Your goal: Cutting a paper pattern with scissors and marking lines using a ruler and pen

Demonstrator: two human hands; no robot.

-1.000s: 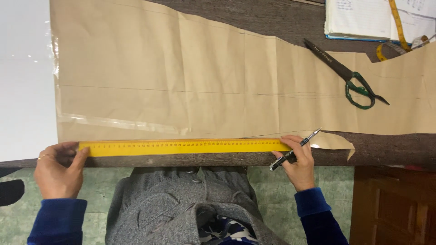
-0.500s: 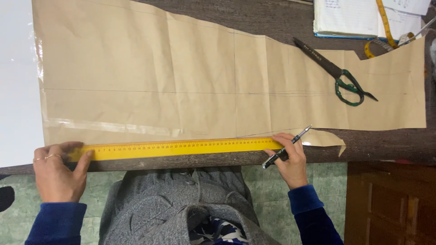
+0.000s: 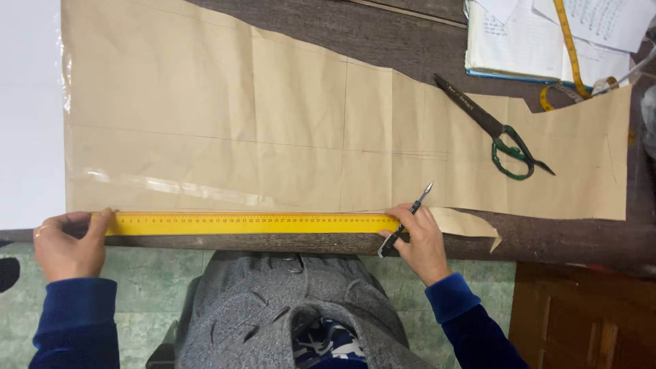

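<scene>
Overhead, the dark wooden desk [image 3: 410, 41] carries a long sheet of tan pattern paper [image 3: 205, 102] with faint pencil lines and fold creases; a strip of clear tape shines along its lower left part. Black-bladed scissors with green handles [image 3: 495, 130] lie on the paper's right portion, blades pointing up-left, well apart from both hands. At the far right corner sit a stack of white written pages on a blue-edged notebook [image 3: 519, 48], with a yellow measuring tape [image 3: 567, 41] draped across them. Nothing lies between the hands along the near edge except the ruler itself. Below the desk edge: grey knitted clothing and green tiled floor.

Left hand [image 3: 68, 242]: curled over the left end of the long yellow ruler [image 3: 253, 222], fingers on top and thumb at the near edge, pinning it down; a ring shows on one finger. Blue sleeve.

Right hand [image 3: 417, 239]: presses on the ruler's right end while gripping a dark pen with a metal tip [image 3: 410, 212] between thumb and fingers; the tip points up-right, over the paper's lower edge. Whether the tip touches the paper cannot be told.

Ruler: flat, straight, graduated in black, lying parallel to the near desk edge, along the paper's bottom margin. A small curled paper flap [image 3: 471, 225] projects just right of the right hand.
</scene>
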